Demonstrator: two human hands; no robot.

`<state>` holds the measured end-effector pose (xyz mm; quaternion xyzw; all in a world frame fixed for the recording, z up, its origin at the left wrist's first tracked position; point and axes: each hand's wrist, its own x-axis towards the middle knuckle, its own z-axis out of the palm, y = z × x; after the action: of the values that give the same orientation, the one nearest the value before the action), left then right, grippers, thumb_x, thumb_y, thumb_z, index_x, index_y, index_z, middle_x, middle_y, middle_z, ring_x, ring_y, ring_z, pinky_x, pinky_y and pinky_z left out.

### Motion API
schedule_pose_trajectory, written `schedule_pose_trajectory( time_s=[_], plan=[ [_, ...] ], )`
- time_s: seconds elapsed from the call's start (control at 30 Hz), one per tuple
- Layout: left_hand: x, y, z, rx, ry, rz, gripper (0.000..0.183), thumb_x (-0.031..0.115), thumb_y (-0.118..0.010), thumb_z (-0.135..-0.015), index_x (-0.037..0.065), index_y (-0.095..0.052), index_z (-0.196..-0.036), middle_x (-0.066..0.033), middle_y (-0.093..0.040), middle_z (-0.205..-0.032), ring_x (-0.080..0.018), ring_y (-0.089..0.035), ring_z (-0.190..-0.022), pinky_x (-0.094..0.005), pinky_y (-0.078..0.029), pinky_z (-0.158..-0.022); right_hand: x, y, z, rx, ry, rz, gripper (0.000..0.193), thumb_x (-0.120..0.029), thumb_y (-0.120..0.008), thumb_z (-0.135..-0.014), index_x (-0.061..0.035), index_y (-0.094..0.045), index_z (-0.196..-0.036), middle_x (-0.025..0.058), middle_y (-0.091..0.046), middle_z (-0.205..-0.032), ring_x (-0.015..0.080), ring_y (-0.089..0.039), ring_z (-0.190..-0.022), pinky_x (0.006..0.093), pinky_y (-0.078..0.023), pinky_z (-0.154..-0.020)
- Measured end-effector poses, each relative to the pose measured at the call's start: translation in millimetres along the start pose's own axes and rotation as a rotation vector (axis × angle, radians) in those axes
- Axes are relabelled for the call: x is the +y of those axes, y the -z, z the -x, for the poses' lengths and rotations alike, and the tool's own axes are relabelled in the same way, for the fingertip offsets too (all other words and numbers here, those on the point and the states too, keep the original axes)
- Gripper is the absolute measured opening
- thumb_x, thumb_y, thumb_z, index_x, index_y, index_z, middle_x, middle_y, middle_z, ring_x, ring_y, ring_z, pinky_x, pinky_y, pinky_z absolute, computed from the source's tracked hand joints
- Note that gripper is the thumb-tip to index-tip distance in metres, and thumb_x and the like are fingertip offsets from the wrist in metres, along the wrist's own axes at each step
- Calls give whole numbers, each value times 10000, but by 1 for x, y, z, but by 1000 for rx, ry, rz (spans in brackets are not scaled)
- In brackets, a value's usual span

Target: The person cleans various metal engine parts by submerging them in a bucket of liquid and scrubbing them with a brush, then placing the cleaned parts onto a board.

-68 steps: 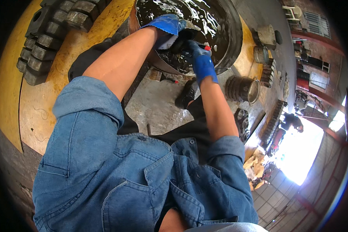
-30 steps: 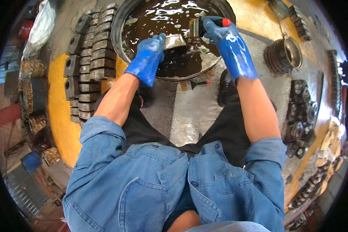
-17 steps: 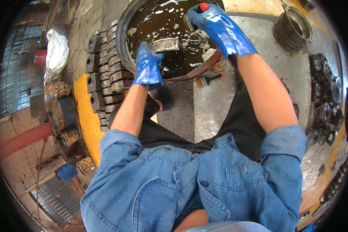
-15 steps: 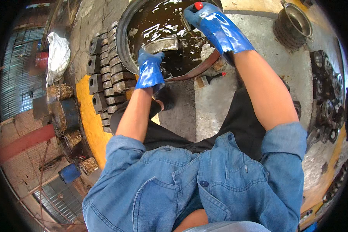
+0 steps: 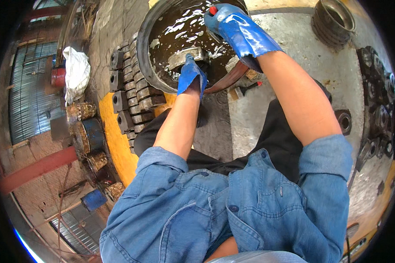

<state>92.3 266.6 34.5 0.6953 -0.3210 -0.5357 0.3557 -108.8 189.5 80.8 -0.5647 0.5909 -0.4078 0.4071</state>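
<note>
With the round, dark-walled tub (image 5: 143, 48) of glossy, froth-flecked brown liquid (image 5: 171, 30) as the clock, a rough grey metal block (image 5: 177, 57) with a curved face sits inside toward 6 o'clock, where the left hand (image 5: 192, 74), gloved in shiny blue, lays its thumb on it, other fingers hidden, so I cannot tell their grip. At 2 o'clock the right hand (image 5: 226, 19), gloved alike, curls its fingers around a red-tipped handle (image 5: 213, 10). Outside I count four dark bored blocks (image 5: 120, 106) at 8, one hollow metal drum (image 5: 327, 33) at 3, and one flat brush (image 5: 240, 91) on the floor (image 5: 245, 127) between 4 and 5.
</note>
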Motion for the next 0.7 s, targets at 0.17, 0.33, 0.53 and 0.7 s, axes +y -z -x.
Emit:
schedule_pose_trajectory(
  time_s=[0.17, 0.33, 0.53, 0.7],
  plan=[
    [-13, -8, -22, 15, 97, -122, 723, 543, -327, -1143, -16, -444, -1586, -176, -541, -1583, -321, -509, -1446, -376, -364, -1214, 5, -22, -18, 76, -34, 322, 328, -455, -716, -918, -184, -788, -1087, 169, -774, -1003, 413, -736, -948, 467, -605, -885],
    [-1, -13, -13, 103, 142, -78, 613, 463, -384, -1149, 14, -495, -1551, -172, -601, -1514, -357, -568, -1368, -420, -425, -1171, -5, -12, -12, 28, -92, 370, 326, -468, -693, -941, -185, -784, -1072, 157, -784, -968, 377, -758, -937, 462, -612, -863],
    [-16, -9, -43, 63, 222, 261, 607, 462, -446, -1131, 33, -487, -1558, -169, -572, -1540, -376, -540, -1393, -495, -394, -1204, 0, -4, -15, 33, -21, 391, 331, -461, -659, -946, -191, -793, -1082, 180, -774, -981, 406, -747, -920, 487, -607, -867],
    [-46, 25, -84, -78, 363, 664, 639, 482, -492, -1112, 44, -462, -1576, -164, -524, -1588, -387, -491, -1444, -559, -342, -1254, -4, -15, -22, 7, 39, 354, 345, -454, -626, -958, -179, -791, -1086, 185, -773, -997, 416, -742, -941, 498, -604, -875]
  ],
)
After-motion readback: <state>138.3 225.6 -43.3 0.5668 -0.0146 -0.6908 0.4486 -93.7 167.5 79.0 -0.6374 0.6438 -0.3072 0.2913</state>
